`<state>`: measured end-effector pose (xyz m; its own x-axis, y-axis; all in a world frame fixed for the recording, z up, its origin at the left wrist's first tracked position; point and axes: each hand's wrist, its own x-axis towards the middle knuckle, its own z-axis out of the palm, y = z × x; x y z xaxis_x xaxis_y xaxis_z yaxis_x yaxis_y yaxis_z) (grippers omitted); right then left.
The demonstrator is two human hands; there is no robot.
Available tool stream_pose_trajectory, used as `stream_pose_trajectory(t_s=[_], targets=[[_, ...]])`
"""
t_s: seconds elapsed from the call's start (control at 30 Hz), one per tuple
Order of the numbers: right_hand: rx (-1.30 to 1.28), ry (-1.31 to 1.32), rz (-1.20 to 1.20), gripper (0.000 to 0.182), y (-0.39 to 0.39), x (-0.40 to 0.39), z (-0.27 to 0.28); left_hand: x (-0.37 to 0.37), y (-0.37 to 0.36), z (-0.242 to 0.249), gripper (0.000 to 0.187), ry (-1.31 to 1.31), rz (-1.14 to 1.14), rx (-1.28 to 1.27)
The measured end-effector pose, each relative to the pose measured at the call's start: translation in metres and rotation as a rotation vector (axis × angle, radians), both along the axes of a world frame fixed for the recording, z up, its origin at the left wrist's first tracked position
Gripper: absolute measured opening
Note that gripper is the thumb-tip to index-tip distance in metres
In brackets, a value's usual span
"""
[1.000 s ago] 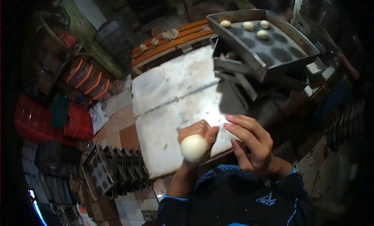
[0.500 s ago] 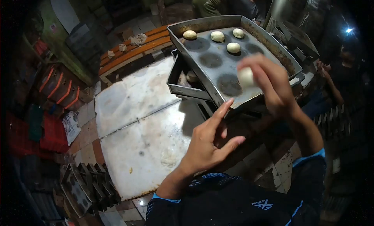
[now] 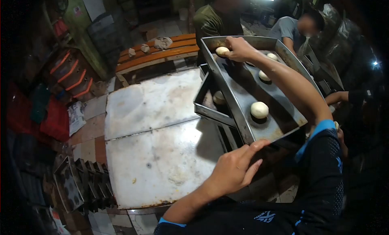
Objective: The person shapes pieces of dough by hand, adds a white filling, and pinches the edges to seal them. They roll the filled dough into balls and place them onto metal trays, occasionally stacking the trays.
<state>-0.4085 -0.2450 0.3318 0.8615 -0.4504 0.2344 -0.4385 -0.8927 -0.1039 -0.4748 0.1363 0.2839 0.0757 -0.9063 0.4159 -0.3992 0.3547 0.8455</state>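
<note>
Reaches with the right hand (image 3: 240, 49) across a deep, rectangular grey metal tray (image 3: 238, 81), fingers bent and set against the side of a pale, round dough ball (image 3: 222, 51) at the far left end; cannot tell from here whether gripped or only touched. Lays the left hand (image 3: 229, 170) at the near corner of the same tray, index finger stretched out to the rim, thumb spread apart, grasping no ball. Covers much of the tray's right side with the bare right forearm (image 3: 287, 83), partly hiding two more balls, one pale (image 3: 264, 75) beside the arm and one farther back (image 3: 272, 56). Leaves in plain sight a larger cream ball (image 3: 259, 110) on the near part of the tray floor. Has below, jutting out left, a smaller-looking dark metal tray (image 3: 215, 114) with a dough ball (image 3: 219, 97) inside, and left of that a stained white worktop (image 3: 162, 97). Faces, beyond, an orange slatted wooden bench (image 3: 174, 45) bearing crumpled pale cloth (image 3: 163, 43), plus a person in an olive shirt (image 3: 208, 21) close behind the far left corner and a person in a grey shirt (image 3: 285, 29) farther right.
</note>
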Motion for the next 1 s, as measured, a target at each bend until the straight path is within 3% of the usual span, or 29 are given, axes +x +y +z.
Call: stream_pose_trajectory(t_s=[0.1, 0.27, 0.3, 0.33, 0.4, 0.47, 0.53, 0.57, 0.63, 0.7, 0.77, 0.8, 0.87, 0.93, 1.0], targets=[[-0.072, -0.132, -0.116, 0.058, -0.003, 0.041, -0.033, -0.002, 0.002, 0.000, 0.045, -0.011, 0.039, -0.011], [0.035, -0.172, -0.373, 0.063, 0.012, 0.037, -0.007, -0.002, 0.004, -0.005, 0.050, -0.073, 0.072, -0.059], [0.342, -0.065, -0.246, 0.050, 0.029, 0.020, 0.029, 0.001, 0.006, -0.002, 0.053, -0.071, 0.057, -0.055], [0.647, -0.179, -0.144, 0.043, 0.054, 0.002, 0.049, 0.006, 0.010, -0.003, 0.055, -0.037, 0.070, -0.122], [0.978, -0.355, 0.281, 0.050, 0.136, -0.048, 0.092, 0.019, 0.033, 0.000, 0.061, 0.066, 0.109, -0.164], [0.803, -0.374, 0.618, 0.048, 0.223, -0.095, 0.119, 0.034, 0.062, -0.003, 0.064, 0.326, 0.117, -0.157], [0.745, -0.514, 0.911, 0.040, 0.298, -0.117, 0.099, 0.042, 0.099, -0.007, 0.077, 0.758, -0.050, -0.155], [0.278, -0.455, 0.999, 0.036, 0.333, -0.122, 0.094, 0.045, 0.119, -0.008, 0.082, 0.868, -0.200, -0.218], [0.161, -0.517, 0.885, 0.031, 0.411, -0.134, 0.054, 0.047, 0.168, -0.005, 0.078, 0.848, -0.209, -0.239], [0.171, -0.572, 0.950, 0.032, 0.455, -0.131, 0.017, 0.046, 0.220, -0.006, 0.050, 0.694, 0.046, -0.228], [0.313, -0.653, 0.916, 0.042, 0.499, -0.136, 0.011, 0.037, 0.270, -0.008, 0.044, 0.542, 0.374, -0.256], [0.526, -0.800, 0.818, 0.051, 0.524, -0.131, -0.014, 0.035, 0.295, -0.016, 0.044, 0.361, 0.467, -0.255], [0.567, -0.871, 0.742, 0.041, 0.576, -0.113, -0.041, 0.032, 0.341, -0.038, 0.045, -0.002, 0.641, -0.238], [0.546, -1.027, 0.635, 0.026, 0.626, -0.098, -0.057, 0.018, 0.364, -0.049, 0.049, 0.391, 0.639, -0.293], [0.715, -1.067, 0.588, 0.023, 0.661, -0.091, -0.068, 0.023, 0.380, -0.042, 0.055, 0.465, 0.569, -0.407]])
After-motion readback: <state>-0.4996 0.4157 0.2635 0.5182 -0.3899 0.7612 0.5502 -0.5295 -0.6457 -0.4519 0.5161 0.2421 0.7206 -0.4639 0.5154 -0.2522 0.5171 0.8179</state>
